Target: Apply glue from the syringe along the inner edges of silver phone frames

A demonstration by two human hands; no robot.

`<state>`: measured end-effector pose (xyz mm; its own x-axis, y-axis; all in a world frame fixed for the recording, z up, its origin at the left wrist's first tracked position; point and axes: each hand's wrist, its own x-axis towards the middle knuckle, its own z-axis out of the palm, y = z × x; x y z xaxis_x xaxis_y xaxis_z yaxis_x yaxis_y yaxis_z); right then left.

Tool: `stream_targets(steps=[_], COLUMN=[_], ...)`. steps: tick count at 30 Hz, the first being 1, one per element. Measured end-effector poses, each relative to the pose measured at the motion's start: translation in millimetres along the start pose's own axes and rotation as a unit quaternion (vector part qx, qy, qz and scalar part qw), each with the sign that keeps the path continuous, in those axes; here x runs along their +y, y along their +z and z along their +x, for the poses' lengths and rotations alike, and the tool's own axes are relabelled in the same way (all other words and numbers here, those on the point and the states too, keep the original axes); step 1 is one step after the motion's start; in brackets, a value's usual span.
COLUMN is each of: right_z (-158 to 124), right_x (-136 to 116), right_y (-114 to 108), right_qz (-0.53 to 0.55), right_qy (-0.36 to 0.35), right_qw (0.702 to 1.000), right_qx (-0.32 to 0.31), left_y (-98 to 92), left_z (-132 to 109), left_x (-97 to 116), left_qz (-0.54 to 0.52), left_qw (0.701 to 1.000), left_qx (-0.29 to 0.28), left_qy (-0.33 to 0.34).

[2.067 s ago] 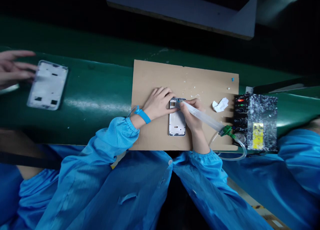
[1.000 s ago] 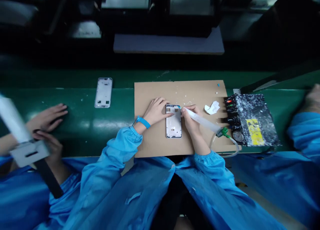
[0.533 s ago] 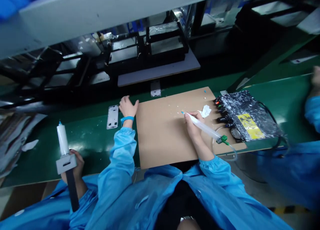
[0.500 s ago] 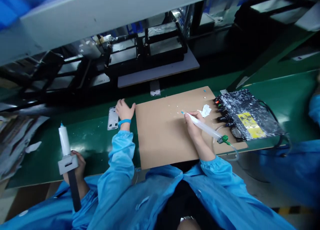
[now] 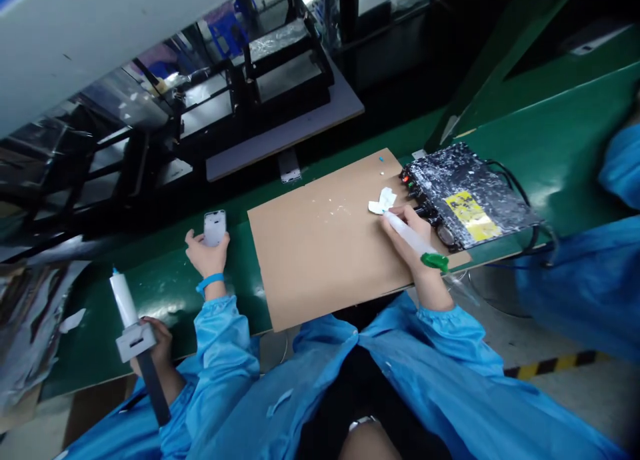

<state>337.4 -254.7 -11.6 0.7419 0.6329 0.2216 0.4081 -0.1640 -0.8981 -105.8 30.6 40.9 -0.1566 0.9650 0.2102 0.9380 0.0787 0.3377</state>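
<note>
Gripping grey rectangular phone frame [image 5: 215, 227] by lower end with fingers of left hand [image 5: 207, 255], left of centre. Holding translucent white plastic syringe [image 5: 403, 232] in closed fingers of right hand [image 5: 406, 252], right of centre, with tip at crumpled white paper [image 5: 386, 198].

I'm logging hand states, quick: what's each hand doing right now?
Left hand: at the phone frame, thumb by its side; whether gripping, cannot be told.
Right hand: closed around the syringe, tip near the white scrap.
</note>
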Motion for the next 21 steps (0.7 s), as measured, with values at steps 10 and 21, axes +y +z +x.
stream_targets(steps=[10, 21], right_z=[-4.6, 9.8], right_x=[10.6, 66.9], right_y=[-7.6, -27.2], right_qz=[-0.086, -0.171], right_qy=[-0.110, -0.169], right_qw=[0.987, 0.963], right_qx=[-0.078, -0.121], left_y=[23.7, 41.1], left_z=[-115.6, -142.4], left_x=[96.5, 100.5], left_qz=[-0.205, -0.163], left_qw=[0.870, 0.889], left_qx=[-0.310, -0.278], left_qy=[0.324, 0.326])
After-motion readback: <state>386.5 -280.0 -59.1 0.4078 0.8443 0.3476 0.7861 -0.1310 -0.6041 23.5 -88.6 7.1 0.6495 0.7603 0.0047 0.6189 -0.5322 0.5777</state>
